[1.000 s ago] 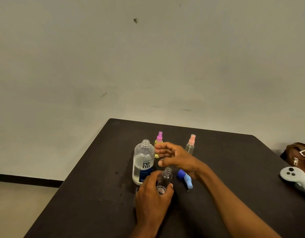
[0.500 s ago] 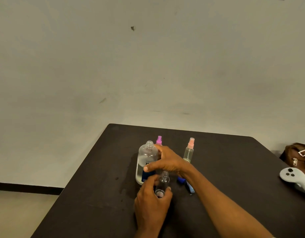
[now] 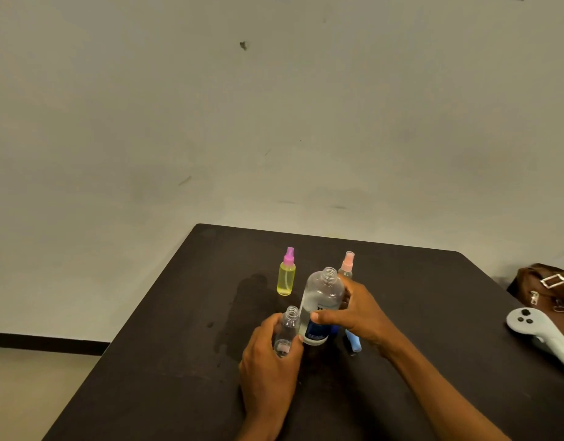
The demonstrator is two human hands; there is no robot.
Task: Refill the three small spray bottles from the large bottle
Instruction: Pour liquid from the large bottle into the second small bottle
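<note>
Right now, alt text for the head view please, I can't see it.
On a dark table, the right hand grips the uncapped large bottle beside an open small bottle held by the left hand. Behind stand a yellow bottle and a clear pink-capped bottle; a blue cap lies by the right wrist.

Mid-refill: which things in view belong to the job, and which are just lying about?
Job: large bottle, uncapped small bottle, yellow spray bottle, pink-topped spray bottle, blue spray top.
Lying about: white controller, brown bag.
</note>
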